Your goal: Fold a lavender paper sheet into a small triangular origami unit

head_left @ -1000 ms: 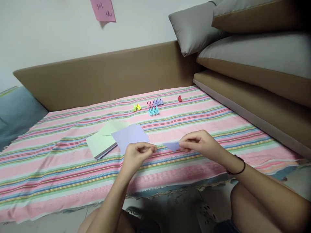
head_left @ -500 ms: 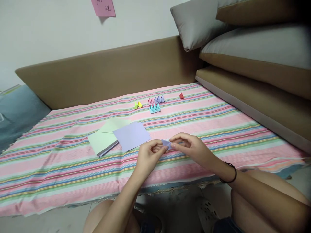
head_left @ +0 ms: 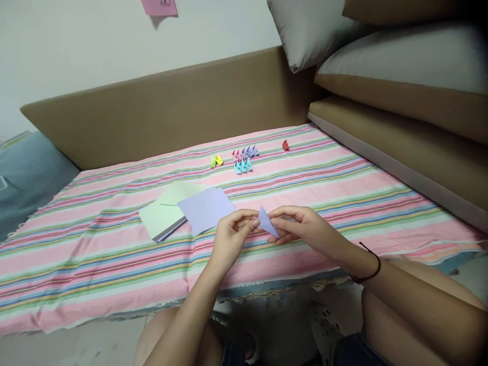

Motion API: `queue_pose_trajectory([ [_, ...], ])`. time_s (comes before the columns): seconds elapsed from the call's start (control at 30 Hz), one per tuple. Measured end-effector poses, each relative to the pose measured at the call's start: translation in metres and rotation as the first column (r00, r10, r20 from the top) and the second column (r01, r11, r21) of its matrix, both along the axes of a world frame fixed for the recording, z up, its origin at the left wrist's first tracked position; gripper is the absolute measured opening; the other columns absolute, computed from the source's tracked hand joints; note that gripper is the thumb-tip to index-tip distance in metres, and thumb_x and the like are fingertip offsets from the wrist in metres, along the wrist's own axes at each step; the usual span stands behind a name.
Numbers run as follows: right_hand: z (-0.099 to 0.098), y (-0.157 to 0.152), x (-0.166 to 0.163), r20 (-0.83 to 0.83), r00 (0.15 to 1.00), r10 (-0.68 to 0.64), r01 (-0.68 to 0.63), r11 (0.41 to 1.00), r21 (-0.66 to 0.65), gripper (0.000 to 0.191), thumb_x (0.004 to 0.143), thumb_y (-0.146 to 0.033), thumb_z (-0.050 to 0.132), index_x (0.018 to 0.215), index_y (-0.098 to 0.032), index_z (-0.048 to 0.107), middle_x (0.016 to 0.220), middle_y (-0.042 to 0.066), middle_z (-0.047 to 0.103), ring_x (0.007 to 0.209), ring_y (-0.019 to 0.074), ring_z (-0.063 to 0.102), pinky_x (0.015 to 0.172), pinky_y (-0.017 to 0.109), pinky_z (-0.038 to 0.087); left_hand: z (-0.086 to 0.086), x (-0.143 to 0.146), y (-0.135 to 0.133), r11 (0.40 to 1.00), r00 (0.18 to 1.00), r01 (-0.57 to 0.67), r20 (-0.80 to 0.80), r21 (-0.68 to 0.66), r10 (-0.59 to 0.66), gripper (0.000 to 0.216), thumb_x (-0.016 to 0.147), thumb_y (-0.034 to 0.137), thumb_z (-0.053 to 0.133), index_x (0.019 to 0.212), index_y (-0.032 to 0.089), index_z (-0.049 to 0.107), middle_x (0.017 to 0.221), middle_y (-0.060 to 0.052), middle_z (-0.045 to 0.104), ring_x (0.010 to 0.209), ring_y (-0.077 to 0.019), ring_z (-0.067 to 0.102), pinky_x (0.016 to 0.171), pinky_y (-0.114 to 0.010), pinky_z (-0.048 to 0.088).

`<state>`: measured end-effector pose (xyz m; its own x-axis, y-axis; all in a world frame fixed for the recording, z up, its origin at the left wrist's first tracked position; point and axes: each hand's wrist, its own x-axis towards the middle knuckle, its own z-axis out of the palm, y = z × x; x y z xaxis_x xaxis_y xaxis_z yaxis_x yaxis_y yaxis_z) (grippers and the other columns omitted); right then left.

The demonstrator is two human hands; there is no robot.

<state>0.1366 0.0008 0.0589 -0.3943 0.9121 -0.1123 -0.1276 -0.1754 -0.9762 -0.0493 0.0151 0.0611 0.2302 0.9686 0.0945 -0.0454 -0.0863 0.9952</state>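
A small folded lilac paper piece (head_left: 267, 223) is held between both hands above the striped cloth (head_left: 95, 274). My left hand (head_left: 231, 238) pinches its left corner with thumb and fingers closed. My right hand (head_left: 303, 229) grips its right side, fingers curled around it. A stack of paper sheets (head_left: 186, 213), lilac on top of pale green, lies just left of my hands.
Several small folded paper pieces in yellow-green (head_left: 216, 161), pink, lilac and blue (head_left: 243, 158) and one red (head_left: 285, 145) sit farther back on the cloth. Brown cushions (head_left: 400, 137) and a grey pillow (head_left: 305, 30) rise on the right. A pink note (head_left: 160, 7) hangs on the wall.
My hands came together on the lilac piece, which now stands up as a triangle between them. The view has tilted slightly downward.
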Motion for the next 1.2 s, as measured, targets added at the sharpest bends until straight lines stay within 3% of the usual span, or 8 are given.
queue_pose_trajectory([
  [0.23,0.001,0.000,-0.001,0.039,0.999,0.006,-0.007,1.000,0.028,0.031,0.079,-0.039,0.063,0.103,-0.019,0.063,0.095,0.005,0.069,0.070,0.0161,0.071,0.067,0.029,0.058,-0.001,-0.003,0.000,0.999,0.996,0.048,-0.076,0.013,-0.047,0.017,0.072,0.023,0.071,0.087,0.017,0.075,0.086,-0.005,0.074,0.081,-0.0176,0.068,0.074,-0.026,0.055],
  [0.47,0.002,0.002,0.003,0.094,0.994,0.058,-0.064,0.996,0.060,0.018,0.076,-0.028,0.065,0.089,-0.017,0.065,0.072,-0.001,0.065,0.065,0.0120,0.064,0.062,0.023,0.053,0.000,0.001,-0.003,0.996,1.000,0.017,-0.009,-0.088,-0.018,0.015,0.064,0.025,0.077,0.075,0.016,0.074,0.063,-0.003,0.071,0.060,-0.0167,0.068,0.063,-0.027,0.057],
  [0.6,0.001,0.002,0.003,0.055,0.998,0.042,-0.048,0.994,0.098,0.014,0.076,-0.028,0.064,0.085,-0.017,0.064,0.075,0.000,0.066,0.067,0.0120,0.062,0.065,0.025,0.050,-0.001,0.004,-0.005,0.996,1.000,0.015,0.025,-0.093,-0.012,0.016,0.064,0.027,0.078,0.074,0.015,0.073,0.063,-0.003,0.071,0.061,-0.0175,0.068,0.064,-0.029,0.058],
  [0.8,-0.001,0.004,0.002,0.023,0.998,0.052,-0.055,0.991,0.126,0.019,0.073,-0.022,0.066,0.091,-0.017,0.061,0.068,-0.001,0.063,0.061,0.0118,0.059,0.056,0.024,0.045,-0.002,0.009,-0.008,0.998,0.999,-0.010,0.051,-0.059,0.013,0.013,0.065,0.024,0.077,0.073,0.016,0.072,0.071,-0.002,0.072,0.062,-0.0144,0.067,0.065,-0.025,0.056],
  [0.97,0.001,-0.002,-0.001,0.098,0.995,-0.029,0.008,0.977,0.213,0.010,0.074,-0.020,0.064,0.077,-0.019,0.054,0.060,-0.003,0.059,0.055,0.0104,0.054,0.052,0.023,0.041,-0.003,0.010,-0.008,0.995,0.999,-0.029,0.024,-0.092,0.032,0.017,0.064,0.026,0.078,0.074,0.015,0.070,0.069,-0.002,0.071,0.064,-0.0149,0.067,0.066,-0.026,0.055],
  [1.03,0.001,-0.006,-0.004,0.176,0.976,-0.132,0.070,0.945,0.320,0.009,0.076,-0.021,0.062,0.074,-0.020,0.053,0.058,-0.004,0.056,0.052,0.0097,0.051,0.050,0.022,0.039,-0.005,0.011,-0.008,0.986,0.999,-0.013,0.035,-0.165,0.019,0.021,0.066,0.031,0.077,0.075,0.015,0.069,0.066,-0.002,0.070,0.064,-0.0151,0.067,0.067,-0.026,0.055],
  [1.1,0.001,-0.009,-0.006,0.263,0.927,-0.266,0.105,0.861,0.498,0.006,0.079,-0.021,0.059,0.074,-0.020,0.055,0.063,-0.002,0.057,0.056,0.0105,0.053,0.052,0.023,0.041,-0.008,0.013,-0.008,0.965,0.997,0.003,0.075,-0.260,0.018,0.024,0.067,0.036,0.076,0.075,0.014,0.068,0.065,-0.002,0.069,0.065,-0.0147,0.067,0.068,-0.026,0.055],
  [1.2,-0.003,-0.011,-0.008,0.352,0.805,-0.477,0.027,0.623,0.782,0.008,0.083,-0.017,0.054,0.076,-0.020,0.058,0.070,0.001,0.060,0.066,0.0140,0.056,0.061,0.027,0.043,-0.011,0.017,-0.010,0.916,0.988,0.031,0.151,-0.399,0.032,0.028,0.067,0.040,0.076,0.074,0.014,0.069,0.068,-0.003,0.071,0.066,-0.0147,0.067,0.070,-0.027,0.055],
])
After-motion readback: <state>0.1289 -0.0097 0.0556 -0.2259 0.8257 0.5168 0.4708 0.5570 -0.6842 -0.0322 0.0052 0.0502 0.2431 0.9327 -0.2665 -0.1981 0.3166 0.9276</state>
